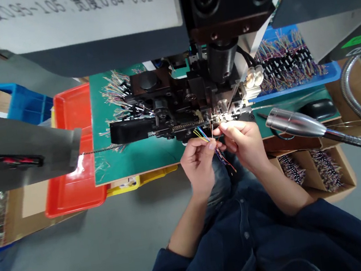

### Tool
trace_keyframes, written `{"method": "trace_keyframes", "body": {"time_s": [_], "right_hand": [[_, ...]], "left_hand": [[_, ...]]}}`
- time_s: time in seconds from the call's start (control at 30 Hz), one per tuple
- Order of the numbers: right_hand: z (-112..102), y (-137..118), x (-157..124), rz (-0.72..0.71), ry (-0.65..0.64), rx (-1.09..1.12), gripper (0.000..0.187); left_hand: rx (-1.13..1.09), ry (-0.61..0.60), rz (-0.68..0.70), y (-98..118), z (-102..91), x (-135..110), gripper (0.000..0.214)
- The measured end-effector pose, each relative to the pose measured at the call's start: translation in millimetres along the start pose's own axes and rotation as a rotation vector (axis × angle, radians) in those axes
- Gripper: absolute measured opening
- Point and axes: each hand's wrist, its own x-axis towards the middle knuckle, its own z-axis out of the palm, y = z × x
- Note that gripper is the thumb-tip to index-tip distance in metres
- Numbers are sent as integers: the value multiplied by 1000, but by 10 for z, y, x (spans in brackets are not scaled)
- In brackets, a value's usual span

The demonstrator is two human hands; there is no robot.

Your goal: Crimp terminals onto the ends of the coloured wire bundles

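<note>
Green work mat lies under a black wire-crimping machine, with a red tray to its left. Just in front of the machine, the left hand and right hand pinch thin coloured wires between their fingertips (the loose ends trail downward), though the fingers seem to hide the exact grip.

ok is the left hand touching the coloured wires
Touching. The head view shows the left hand with its fingertips closed on the coloured wires.
</note>
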Motion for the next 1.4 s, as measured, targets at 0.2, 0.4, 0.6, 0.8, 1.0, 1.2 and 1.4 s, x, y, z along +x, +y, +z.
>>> {"method": "trace_keyframes", "body": {"time_s": [0.2,0.4,0.6,0.8,1.0,1.2,1.4], "right_hand": [[-1,-35,-10,-17,12,-38,41],[23,-141,-58,-113,-47,-113,32],[22,-110,-73,-103,-42,-64,31],[-39,2,-29,-35,-27,14,34],[-22,-6,-4,12,-6,-27,37],[-17,6,-7,19,-4,-21,39],[-30,-36,-4,-28,-39,-61,39]], "left_hand": [[-45,12,-16,-10,-8,12,24],[-43,-73,-107,5,-52,-21,24],[-29,-104,-89,-23,-66,-41,19],[-19,-49,-52,-11,-52,-26,20],[-16,-4,-18,12,-21,4,20],[-25,10,-23,1,-12,4,22],[-25,-16,-32,-6,-31,7,22]]}}
